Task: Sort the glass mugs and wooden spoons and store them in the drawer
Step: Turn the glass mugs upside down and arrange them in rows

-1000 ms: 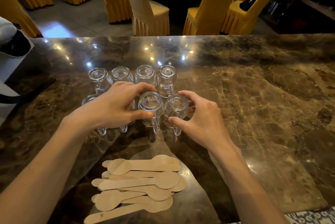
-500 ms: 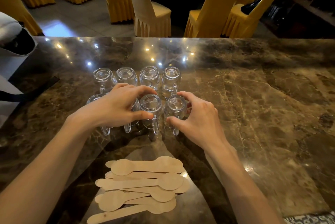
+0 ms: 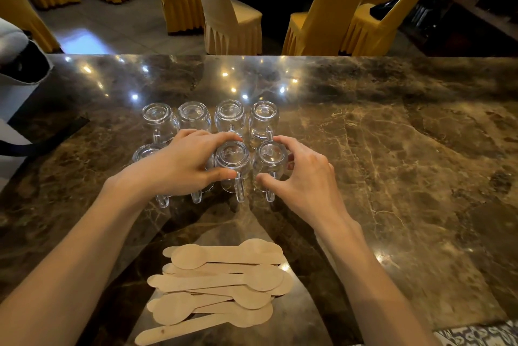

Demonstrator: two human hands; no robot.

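Note:
Several clear glass mugs stand upside down in two rows on the marble counter (image 3: 392, 177), handles toward me. The far row (image 3: 193, 115) is untouched. My left hand (image 3: 182, 166) lies over the second mug of the near row, with thumb and fingertips pressed on the third mug (image 3: 232, 156). My right hand (image 3: 305, 177) curls around the rightmost near mug (image 3: 269, 155), with the index finger behind it and the thumb in front. The leftmost near mug (image 3: 145, 152) is partly hidden by my left wrist. A loose pile of flat wooden spoons (image 3: 224, 284) lies close to me.
Yellow-covered chairs (image 3: 232, 17) and a dark round table stand beyond the counter's far edge. A white and black object (image 3: 16, 65) sits at the left edge of the counter. A patterned floor shows at the bottom right corner. No drawer is in view.
Both hands stay at the near row of mugs. My right hand's fingers have drawn a little tighter around the rightmost mug. All mugs remain on the counter.

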